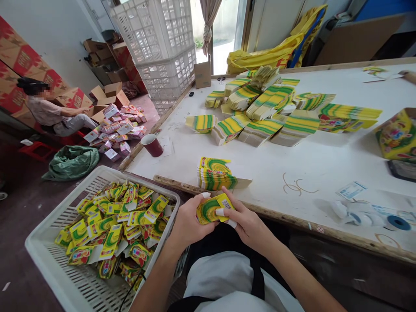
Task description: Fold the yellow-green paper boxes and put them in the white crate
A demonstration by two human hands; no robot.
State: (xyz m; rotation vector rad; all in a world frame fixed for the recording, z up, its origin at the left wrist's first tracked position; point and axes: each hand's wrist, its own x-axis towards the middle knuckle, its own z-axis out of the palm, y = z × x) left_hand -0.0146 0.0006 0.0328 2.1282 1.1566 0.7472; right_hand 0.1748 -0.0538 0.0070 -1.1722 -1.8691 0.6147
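Note:
Both of my hands hold one small yellow-and-green flat carton [211,209] just below the table's front edge. My left hand [188,223] grips its left side with the fingers curled round it. My right hand [245,223] pinches its right side; white finger cots cover several fingertips. Right above them, a short stack of the same flat cartons [216,174] lies on the white table [292,167]. To my left stands a white plastic basket [68,277] with several folded yellow-and-green boxes in it.
Fanned stacks of flat cartons [269,112] lie across the table's far half, with a dark red cup [152,144] at its left edge, tape rolls [398,222] and an assembled box [398,134] at right. Stacked white crates [162,47] stand behind. A seated person [52,113] works at far left among pink boxes.

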